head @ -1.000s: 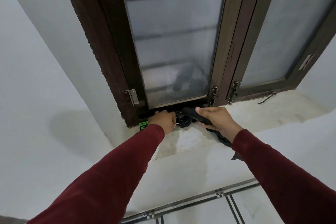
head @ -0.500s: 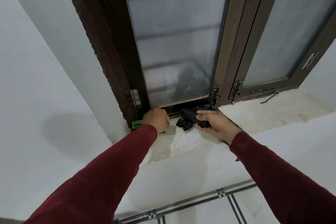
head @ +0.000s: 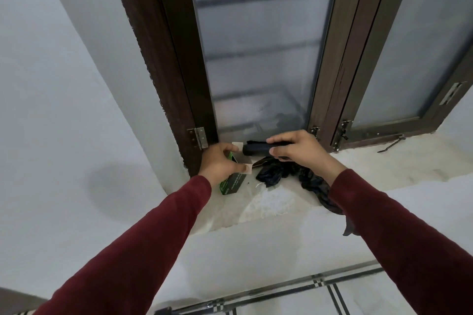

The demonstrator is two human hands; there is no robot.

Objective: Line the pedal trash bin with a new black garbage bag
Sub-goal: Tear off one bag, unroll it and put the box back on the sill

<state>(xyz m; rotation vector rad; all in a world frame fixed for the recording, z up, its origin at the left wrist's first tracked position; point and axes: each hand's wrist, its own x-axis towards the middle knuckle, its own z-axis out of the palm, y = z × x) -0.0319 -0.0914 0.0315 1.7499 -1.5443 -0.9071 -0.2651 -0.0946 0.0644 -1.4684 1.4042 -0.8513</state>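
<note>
We record a pale plastered wall (head: 64,110) on the left, with a soft round shadow on it. Next comes the dark brown wooden window frame (head: 163,59), bearing a small metal hinge (head: 200,137) near its foot. Our left hand (head: 222,161), in a dark red long sleeve (head: 143,250), holds a small black and green cardboard box (head: 231,183) that stands tilted on the stained white stone window sill (head: 276,207); the grip is curled round the box's upper end, thumb on one side and fingers on the other, and the pale top flaps stand open.

Just right of the box's mouth we note the tight black roll of garbage bags (head: 256,149), lying roughly level above the sill and close to the frosted glass pane (head: 256,59). Our right hand (head: 297,147) grips the roll at its right end, fingers over the top and thumb beneath. Whether the roll's left end touches the box flaps, we cannot tell.

Below the roll lies a crumpled loose black plastic bag (head: 279,174) on the sill, trailing rightward beneath the right sleeve (head: 409,250) and hanging over the sill's edge. Further right we observe a metal latch (head: 341,133) on the second window leaf and a metal stay hook (head: 391,144) lying on the sill.
</note>
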